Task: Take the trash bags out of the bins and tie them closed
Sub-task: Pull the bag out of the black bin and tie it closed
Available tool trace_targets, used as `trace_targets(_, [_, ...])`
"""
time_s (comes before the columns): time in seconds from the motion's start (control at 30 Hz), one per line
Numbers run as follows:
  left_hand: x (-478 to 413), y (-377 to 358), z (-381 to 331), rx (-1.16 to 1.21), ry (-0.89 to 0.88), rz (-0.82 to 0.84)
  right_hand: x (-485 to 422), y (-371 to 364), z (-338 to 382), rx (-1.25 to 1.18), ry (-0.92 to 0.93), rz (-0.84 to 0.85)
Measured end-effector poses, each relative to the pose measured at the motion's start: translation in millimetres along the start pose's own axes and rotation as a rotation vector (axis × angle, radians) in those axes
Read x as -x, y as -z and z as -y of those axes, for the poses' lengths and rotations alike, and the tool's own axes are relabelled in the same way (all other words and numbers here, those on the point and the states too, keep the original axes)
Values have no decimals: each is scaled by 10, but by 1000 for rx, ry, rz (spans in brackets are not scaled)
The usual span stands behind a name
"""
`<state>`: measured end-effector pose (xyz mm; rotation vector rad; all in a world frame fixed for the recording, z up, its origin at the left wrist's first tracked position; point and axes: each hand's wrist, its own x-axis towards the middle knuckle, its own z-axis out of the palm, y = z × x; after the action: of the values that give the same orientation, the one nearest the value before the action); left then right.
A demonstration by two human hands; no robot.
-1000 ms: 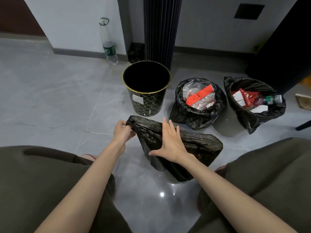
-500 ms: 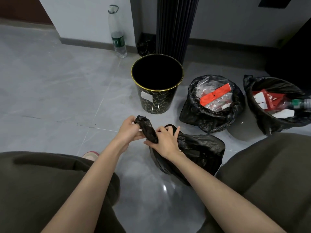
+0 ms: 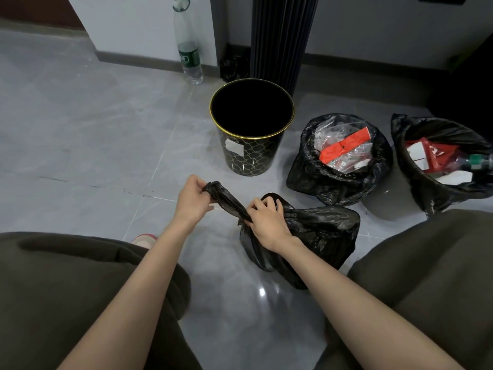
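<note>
We hold a crinkled black plastic trash bag [image 3: 322,231] by its neck on the grey tiled floor [image 3: 93,145].
Our left hand [image 3: 192,202] pinches the neck's twisted end. Our right hand [image 3: 266,222] curls round its base. The glossy, bulging bag lies just in front of the gold-rimmed black bin [image 3: 250,158].

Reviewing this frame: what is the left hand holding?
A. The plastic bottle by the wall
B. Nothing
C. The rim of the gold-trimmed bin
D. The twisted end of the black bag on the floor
D: the left hand pinches the twisted end of the black bag, while the right hand grips its neck lower down.
</note>
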<state>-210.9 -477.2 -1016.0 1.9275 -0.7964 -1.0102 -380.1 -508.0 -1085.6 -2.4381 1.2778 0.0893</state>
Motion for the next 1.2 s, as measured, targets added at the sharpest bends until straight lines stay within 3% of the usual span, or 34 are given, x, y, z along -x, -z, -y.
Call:
trace_targets(0.17, [149,49,-199,-983,-471,288,31,21,20,12,-1,59])
trace_targets(0.23, [266,-64,-200,-1341,-593,283,38,17,17,11,-4,67])
trace_targets(0.33, [313,-204,12,-1539,-606,290,81,7,6,-12,1,70])
trace_targets(0.5, [302,-257,259,-1360,-547,329,173,-32,-49,38,47,30])
trace_targets(0.57, [303,-267,223,-1171,-465,382,191,-27,-67,25,65,17])
trace_targets(0.77, [326,-299,115,-192,169,538,248,9,-155,-15,22,-44])
trace_targets(0.97, [378,-359,66,592,677,455,225,43,-156,-3,-32,-64])
trace_targets(1.07, [364,-346,43,770,755,442,206,-11,-160,-7,-9,-56])
trace_targets(1.2, [323,-357,64,676,646,439,160,-19,-155,-151,-45,12])
